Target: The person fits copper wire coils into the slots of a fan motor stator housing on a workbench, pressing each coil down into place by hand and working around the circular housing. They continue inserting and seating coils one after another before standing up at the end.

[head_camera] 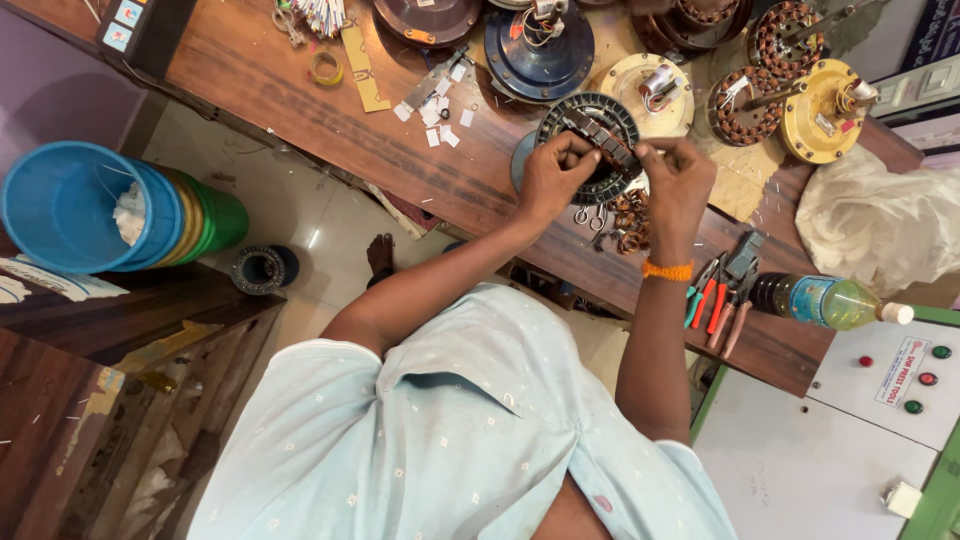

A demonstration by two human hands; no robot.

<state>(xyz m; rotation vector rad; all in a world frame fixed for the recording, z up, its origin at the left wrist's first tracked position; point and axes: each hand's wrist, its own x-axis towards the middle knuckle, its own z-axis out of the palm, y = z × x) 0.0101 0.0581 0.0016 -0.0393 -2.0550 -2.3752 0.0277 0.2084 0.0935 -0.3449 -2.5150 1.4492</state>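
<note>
A round dark stator ring [590, 118] with slotted teeth lies on the wooden workbench [300, 90] in front of me. My left hand [553, 175] grips its near-left rim with curled fingers. My right hand [677, 180], with an orange thread band at the wrist, pinches the ring's right edge. Coils of copper wire [628, 218] lie just below the ring, between my hands. Small scissors [590, 214] rest beside them.
Several fan motor parts [540, 45], a yellow motor housing [822, 110], pliers [718, 290], a plastic bottle [825, 300] and a crumpled white bag [880, 215] lie on the bench. Stacked blue and green buckets [110, 210] stand left. A control box with coloured buttons [890, 380] sits right.
</note>
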